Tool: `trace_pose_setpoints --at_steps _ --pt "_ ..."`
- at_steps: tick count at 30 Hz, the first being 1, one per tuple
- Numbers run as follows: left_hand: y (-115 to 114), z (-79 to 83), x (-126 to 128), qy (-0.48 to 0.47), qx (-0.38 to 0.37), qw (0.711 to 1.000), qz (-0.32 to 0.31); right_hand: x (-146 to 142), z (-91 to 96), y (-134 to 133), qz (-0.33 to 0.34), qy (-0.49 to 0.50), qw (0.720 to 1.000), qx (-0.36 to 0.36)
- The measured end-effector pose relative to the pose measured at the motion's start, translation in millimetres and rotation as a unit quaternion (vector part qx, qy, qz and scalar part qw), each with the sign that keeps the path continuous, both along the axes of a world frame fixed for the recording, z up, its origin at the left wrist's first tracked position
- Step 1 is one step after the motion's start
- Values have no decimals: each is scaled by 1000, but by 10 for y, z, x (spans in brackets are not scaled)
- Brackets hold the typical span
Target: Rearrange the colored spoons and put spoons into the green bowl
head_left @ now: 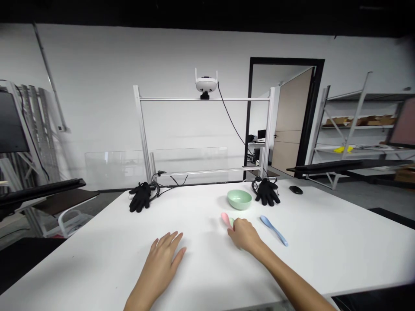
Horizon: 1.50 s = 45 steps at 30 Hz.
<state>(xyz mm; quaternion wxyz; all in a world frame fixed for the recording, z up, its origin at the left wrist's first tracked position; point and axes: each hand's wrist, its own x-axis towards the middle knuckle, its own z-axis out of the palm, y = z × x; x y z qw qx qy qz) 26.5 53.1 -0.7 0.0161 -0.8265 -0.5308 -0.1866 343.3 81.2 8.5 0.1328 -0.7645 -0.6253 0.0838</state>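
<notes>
Resting right hand (244,235) over green spoon (231,222), pink spoon (225,219) just beside

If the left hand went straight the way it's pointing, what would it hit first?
The left hand looks free across the white tabletop, passing between the black fabric glove and pale green plastic bowl to the far edge; depth is unclear.

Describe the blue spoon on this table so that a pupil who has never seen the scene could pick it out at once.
On the white table, find the pale green bowl towards the far edge. In front of it and to the right lies the blue spoon, slanting towards the near right. It is the only blue thing on the table, and unlike the pink spoon, it has no right hand over it.
</notes>
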Motion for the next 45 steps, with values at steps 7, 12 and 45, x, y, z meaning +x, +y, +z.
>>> trace_pose_setpoints --at_steps 7,12,45 --pt "-42 52 7 10 -10 1000 3 -123 -206 2 -8 -15 1000 -19" --pt "-41 50 4 5 -11 1000 5 -146 -293 47 -3 -29 999 -28" --pt "41 -35 -53 -3 6 1000 1 244 -202 165 -29 -45 998 -31"
